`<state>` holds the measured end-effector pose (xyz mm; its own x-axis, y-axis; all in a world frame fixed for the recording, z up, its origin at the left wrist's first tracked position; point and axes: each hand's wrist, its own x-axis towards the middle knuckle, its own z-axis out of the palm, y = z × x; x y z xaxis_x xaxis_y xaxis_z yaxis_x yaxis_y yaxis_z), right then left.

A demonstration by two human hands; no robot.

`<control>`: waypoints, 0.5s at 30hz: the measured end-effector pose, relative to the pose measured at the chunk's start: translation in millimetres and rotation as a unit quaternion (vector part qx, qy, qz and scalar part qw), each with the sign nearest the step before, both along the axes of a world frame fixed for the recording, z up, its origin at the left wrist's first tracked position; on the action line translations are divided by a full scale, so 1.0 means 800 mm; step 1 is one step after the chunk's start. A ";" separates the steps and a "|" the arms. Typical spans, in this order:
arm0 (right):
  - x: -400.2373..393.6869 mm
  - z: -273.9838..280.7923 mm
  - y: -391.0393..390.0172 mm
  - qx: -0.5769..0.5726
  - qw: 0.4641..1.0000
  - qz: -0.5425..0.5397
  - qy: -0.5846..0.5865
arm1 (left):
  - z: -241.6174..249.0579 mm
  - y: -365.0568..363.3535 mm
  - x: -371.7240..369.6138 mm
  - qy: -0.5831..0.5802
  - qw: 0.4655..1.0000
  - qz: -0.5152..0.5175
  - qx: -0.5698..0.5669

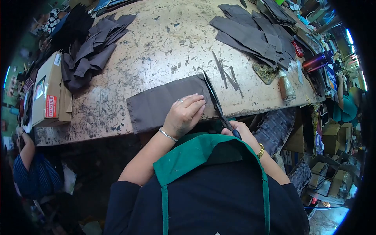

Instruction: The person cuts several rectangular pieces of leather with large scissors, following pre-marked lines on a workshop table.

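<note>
A grey-brown fabric piece (156,102) lies flat near the front edge of the worn table. My left hand (185,114) rests on its right part, palm down with the fingers stretched out over the cloth. In my right hand (239,131) is a pair of large dark scissors (214,98), the fingers wrapped round the handles. The blades run along the right edge of the fabric and point away from me. Whether they are parted at the cloth is hard to make out. Several thin fabric strips (227,74) lie just beyond the scissors.
Fabric piles lie at the back right (250,33) and left (92,51). A cardboard box (53,92) stands at the left edge. On the right are a glass bottle (286,87), a flat stone-like piece (265,73) and a purple flask (317,61). Other people are at both sides.
</note>
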<state>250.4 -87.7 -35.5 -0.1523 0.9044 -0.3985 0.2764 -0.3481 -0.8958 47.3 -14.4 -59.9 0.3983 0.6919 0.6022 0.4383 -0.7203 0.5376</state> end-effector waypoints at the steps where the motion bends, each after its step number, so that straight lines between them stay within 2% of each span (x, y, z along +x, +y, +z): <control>1: 0.003 -0.004 0.000 -0.003 1.000 0.008 0.010 | -0.001 0.000 0.000 0.000 1.000 0.001 0.000; 3: 0.004 -0.005 0.002 -0.006 1.000 0.017 0.019 | -0.004 0.000 0.000 -0.010 1.000 0.000 0.006; 8: 0.002 0.003 0.005 0.004 0.998 0.049 -0.040 | -0.008 0.001 0.001 -0.015 1.000 -0.005 0.011; 12: -0.006 0.012 0.006 -0.003 0.999 0.033 -0.025 | -0.008 -0.001 0.001 -0.015 1.000 -0.011 0.003; 15: -0.010 0.012 0.006 0.013 0.998 0.026 -0.061 | -0.011 0.001 0.001 -0.003 0.999 -0.028 0.032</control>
<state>242.1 -82.7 -25.7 -0.1517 0.9069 -0.3932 0.4005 -0.3073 -0.8633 47.9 -13.3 -68.4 0.4324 0.6286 0.6464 0.3932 -0.7766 0.4922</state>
